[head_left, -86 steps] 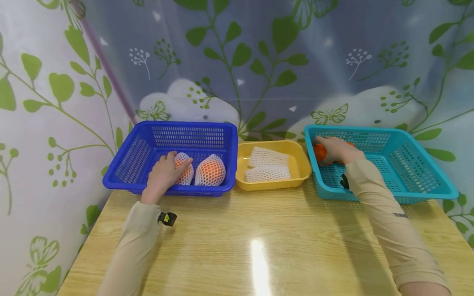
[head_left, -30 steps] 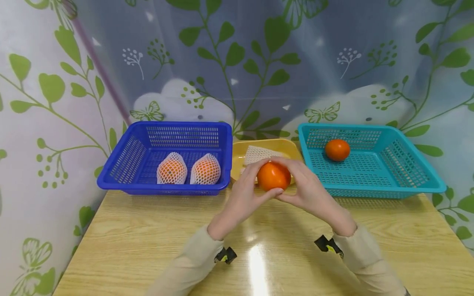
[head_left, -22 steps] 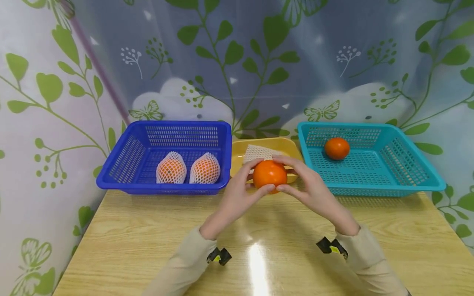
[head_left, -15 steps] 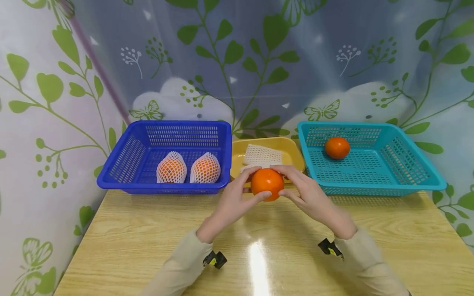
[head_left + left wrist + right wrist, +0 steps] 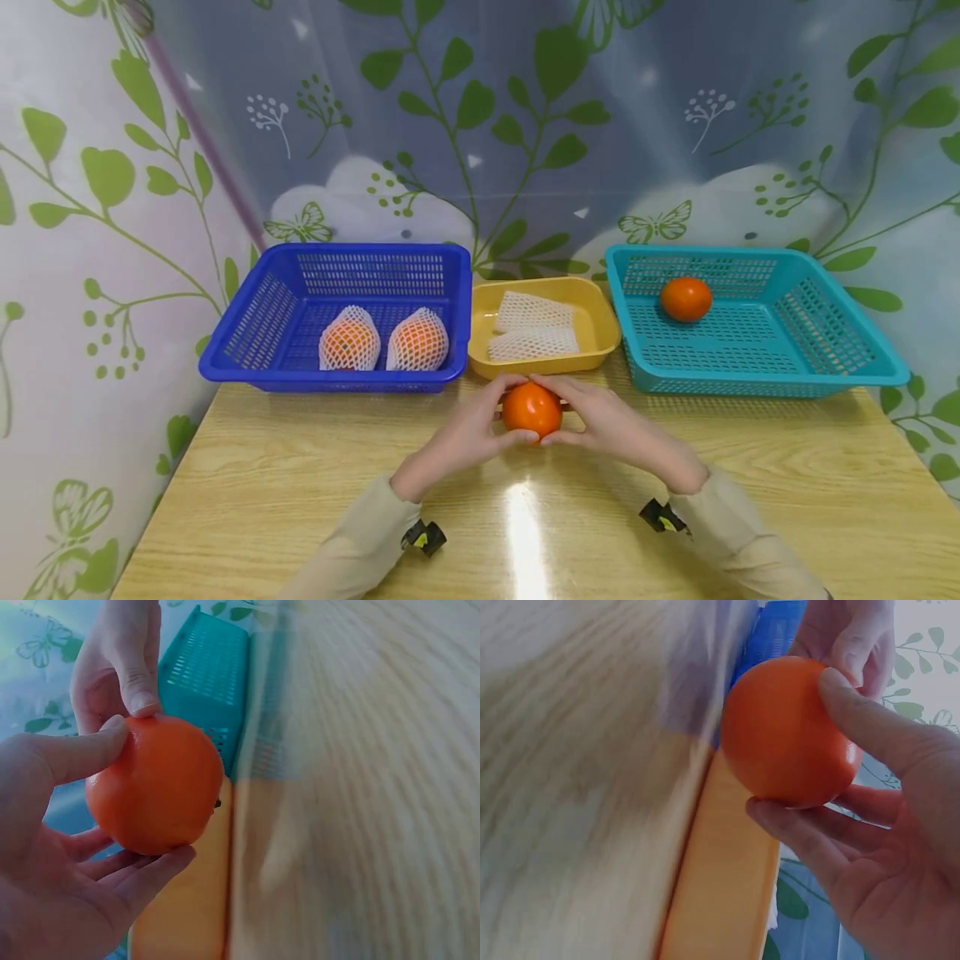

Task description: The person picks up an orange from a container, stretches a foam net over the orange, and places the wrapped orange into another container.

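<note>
In the head view a smooth, glossy orange persimmon [image 5: 532,412] is held between both hands, in front of the yellow tray. My left hand [image 5: 467,431] grips its left side, thumb on the near face and fingers round the far side. My right hand [image 5: 607,425] grips the right side in the same way. The left wrist view shows the persimmon [image 5: 161,787] with a small dark bit at its edge. In the right wrist view the persimmon [image 5: 787,735] appears between thumb and fingers. Whether it touches the table is unclear.
Behind the hands stands a yellow tray [image 5: 600,362] with two white foam net sleeves [image 5: 534,342]. To its left, a blue basket [image 5: 330,383] holds two net-covered fruits [image 5: 417,340]. A teal basket [image 5: 750,385] on the right has another persimmon [image 5: 686,300]. Wooden table [image 5: 600,533] lies underneath.
The right hand took a persimmon from the teal basket, and the left hand left the blue basket to join it. Both hands then lowered the persimmon toward me, uncovering the tray.
</note>
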`<action>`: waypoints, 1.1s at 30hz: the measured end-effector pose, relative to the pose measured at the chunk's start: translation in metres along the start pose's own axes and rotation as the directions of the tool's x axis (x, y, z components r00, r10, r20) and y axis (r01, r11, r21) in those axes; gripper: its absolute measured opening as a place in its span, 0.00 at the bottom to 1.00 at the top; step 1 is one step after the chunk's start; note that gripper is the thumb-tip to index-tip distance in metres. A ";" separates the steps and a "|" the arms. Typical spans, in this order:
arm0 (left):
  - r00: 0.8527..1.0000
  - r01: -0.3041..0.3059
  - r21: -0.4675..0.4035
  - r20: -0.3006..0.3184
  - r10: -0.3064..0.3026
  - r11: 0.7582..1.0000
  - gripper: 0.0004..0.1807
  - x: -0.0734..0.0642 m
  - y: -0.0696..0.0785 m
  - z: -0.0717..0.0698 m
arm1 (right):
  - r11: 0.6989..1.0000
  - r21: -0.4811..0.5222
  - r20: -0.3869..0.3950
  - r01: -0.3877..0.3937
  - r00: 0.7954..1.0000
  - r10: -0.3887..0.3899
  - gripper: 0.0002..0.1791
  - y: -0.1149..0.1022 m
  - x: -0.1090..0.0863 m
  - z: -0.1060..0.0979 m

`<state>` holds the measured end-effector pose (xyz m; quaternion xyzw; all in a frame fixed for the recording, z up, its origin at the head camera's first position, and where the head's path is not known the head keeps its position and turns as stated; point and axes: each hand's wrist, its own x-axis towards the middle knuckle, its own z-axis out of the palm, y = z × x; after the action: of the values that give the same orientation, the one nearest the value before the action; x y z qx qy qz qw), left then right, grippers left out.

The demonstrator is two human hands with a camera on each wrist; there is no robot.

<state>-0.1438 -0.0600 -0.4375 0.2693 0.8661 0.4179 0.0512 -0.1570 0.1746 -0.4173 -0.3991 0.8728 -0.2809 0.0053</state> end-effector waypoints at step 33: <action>0.996 -0.001 0.059 0.084 -0.004 0.998 0.46 -0.003 -0.012 0.006 | 0.961 -0.255 -0.206 -0.105 0.977 0.052 0.20 0.020 0.031 -0.032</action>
<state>-0.1443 -0.0634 -0.4503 0.2876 0.8753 0.3804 0.0801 -0.1991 0.1789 -0.3935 -0.3312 0.9139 -0.1997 -0.1234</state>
